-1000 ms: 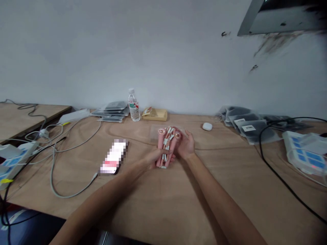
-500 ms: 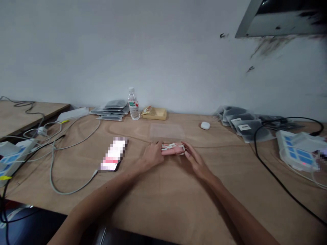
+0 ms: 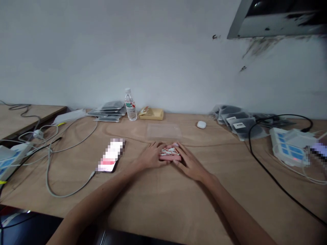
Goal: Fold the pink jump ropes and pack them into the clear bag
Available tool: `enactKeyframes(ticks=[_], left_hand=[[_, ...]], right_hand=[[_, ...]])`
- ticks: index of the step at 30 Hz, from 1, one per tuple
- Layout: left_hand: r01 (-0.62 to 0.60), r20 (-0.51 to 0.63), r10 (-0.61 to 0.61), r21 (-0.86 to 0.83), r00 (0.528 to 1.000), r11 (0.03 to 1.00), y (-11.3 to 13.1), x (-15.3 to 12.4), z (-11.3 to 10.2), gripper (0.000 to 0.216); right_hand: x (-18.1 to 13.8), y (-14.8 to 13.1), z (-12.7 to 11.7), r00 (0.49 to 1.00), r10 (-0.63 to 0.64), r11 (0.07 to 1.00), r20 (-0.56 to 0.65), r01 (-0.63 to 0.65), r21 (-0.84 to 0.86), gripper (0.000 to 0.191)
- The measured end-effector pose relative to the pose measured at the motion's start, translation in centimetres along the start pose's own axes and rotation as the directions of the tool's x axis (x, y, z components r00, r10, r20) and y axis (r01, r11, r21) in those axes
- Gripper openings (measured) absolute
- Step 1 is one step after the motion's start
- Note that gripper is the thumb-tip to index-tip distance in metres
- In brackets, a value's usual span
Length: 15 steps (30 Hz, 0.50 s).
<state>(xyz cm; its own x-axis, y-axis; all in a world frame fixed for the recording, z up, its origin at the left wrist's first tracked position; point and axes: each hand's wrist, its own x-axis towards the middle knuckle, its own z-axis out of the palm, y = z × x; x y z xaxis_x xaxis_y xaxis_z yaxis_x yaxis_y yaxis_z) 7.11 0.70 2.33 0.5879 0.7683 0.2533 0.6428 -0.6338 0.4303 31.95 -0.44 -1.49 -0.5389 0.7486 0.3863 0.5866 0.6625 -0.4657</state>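
Observation:
Between my two hands on the table lies a small pink bundle [image 3: 170, 157] with several short white strips across its top. I cannot make out exactly what it is. My left hand [image 3: 151, 156] curls around its left end, thumb along the near edge. Around the right end bend the fingers of my right hand [image 3: 190, 163], with the thumb at the near right corner. Both ends of the bundle are partly hidden by the fingers. Just behind it, a clear flat plastic sheet or bag [image 3: 163, 131] lies on the tabletop.
A phone [image 3: 111, 154] and a white cable [image 3: 68, 195] lie left. Behind stand a water bottle [image 3: 131, 107], a yellow tray [image 3: 153, 115] and a white case [image 3: 201, 125]. Grey packets [image 3: 108, 110] are stacked left, others [image 3: 235, 120] right. Power strips [image 3: 290, 149] sit at both sides.
My hands have closed in further around the bundle, the right one now wrapping its end. The bundle has turned, showing more white strips on top. The view has shifted slightly right.

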Motion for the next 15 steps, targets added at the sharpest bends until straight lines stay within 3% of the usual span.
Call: enactKeyframes(ticks=[15], left_hand=[[-0.005,-0.065,0.004,-0.023,0.998,1.000,-1.0,-2.0,0.3,0.059]], right_hand=[[0.0,0.0,0.0,1.000,0.006,1.000,-0.014,-0.006,0.021,0.066]])
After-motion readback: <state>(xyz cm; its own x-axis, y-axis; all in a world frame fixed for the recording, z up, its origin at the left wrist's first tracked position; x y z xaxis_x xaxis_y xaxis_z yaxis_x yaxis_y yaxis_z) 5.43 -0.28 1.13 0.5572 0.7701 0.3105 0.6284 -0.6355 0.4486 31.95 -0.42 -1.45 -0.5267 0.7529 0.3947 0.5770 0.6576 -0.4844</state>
